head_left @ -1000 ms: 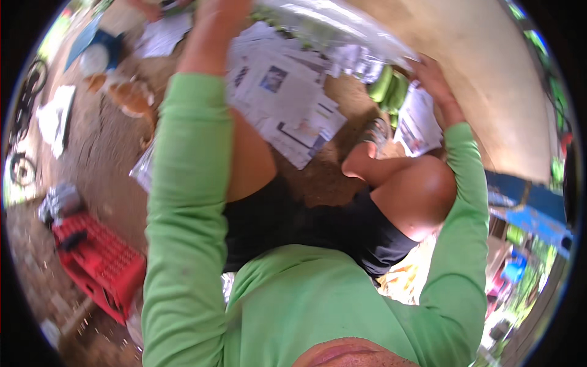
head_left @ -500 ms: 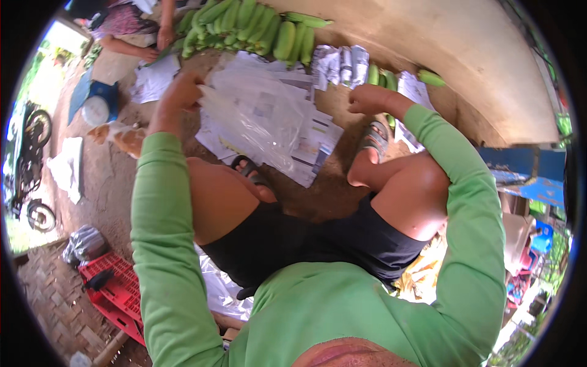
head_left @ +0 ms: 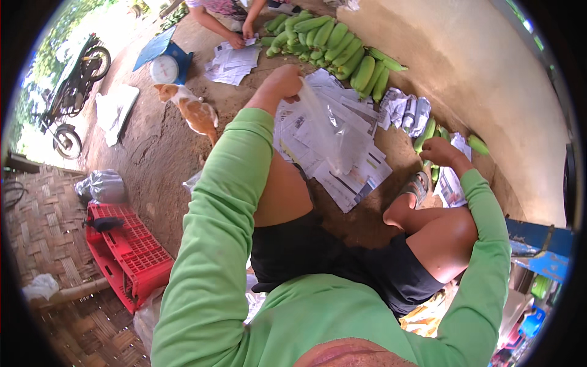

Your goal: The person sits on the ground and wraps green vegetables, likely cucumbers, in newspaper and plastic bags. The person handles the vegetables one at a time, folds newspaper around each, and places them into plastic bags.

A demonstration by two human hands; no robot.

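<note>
One hand, the left (head_left: 284, 84), clutches clear plastic film (head_left: 333, 131) that hangs over the newspaper pile (head_left: 297, 131). To the right of that pile, the right hand (head_left: 441, 151) is curled just beside green vegetables (head_left: 424, 137); whether it grasps anything, I cannot tell. Good handling probably means pinching the film's edge at two points and spreading it gently above the pile, as thin plastic likely clings and drags loose sheets.
</note>
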